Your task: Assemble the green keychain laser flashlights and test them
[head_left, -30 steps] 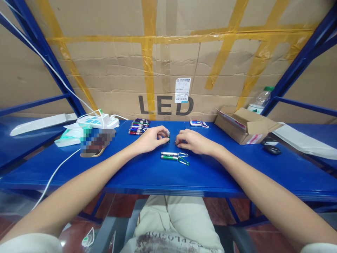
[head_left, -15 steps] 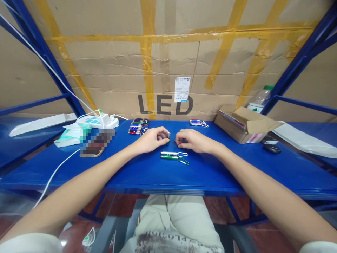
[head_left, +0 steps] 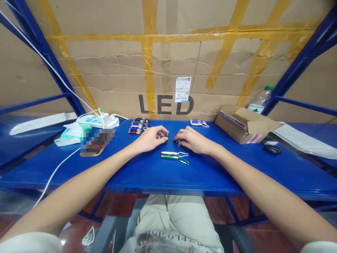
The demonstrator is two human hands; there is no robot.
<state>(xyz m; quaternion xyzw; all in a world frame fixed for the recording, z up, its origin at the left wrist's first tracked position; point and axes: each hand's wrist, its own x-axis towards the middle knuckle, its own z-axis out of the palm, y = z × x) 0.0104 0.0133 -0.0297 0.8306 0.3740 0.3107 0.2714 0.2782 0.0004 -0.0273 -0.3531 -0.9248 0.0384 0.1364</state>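
Observation:
My left hand (head_left: 151,137) rests on the blue table (head_left: 147,172) with its fingers pinched round a small keychain flashlight (head_left: 166,134). My right hand (head_left: 191,140) lies just to the right of it, fingers curled on a small part (head_left: 178,142) that I cannot make out. The two hands nearly touch. Just in front of them lie two more keychain flashlights (head_left: 174,156), one silver and one green, with clips at their right ends.
A pile of coloured flashlights (head_left: 138,126) lies behind my left hand, and a few more flashlights (head_left: 198,123) behind my right. An open cardboard box (head_left: 244,124), a plastic bottle (head_left: 260,99) and a black mouse (head_left: 271,148) are at the right. A power strip (head_left: 98,121) with white cables is at the left.
The flashlight in my left hand has tilted and shifted slightly toward my right hand. Both hands stay in place, with small finger movements.

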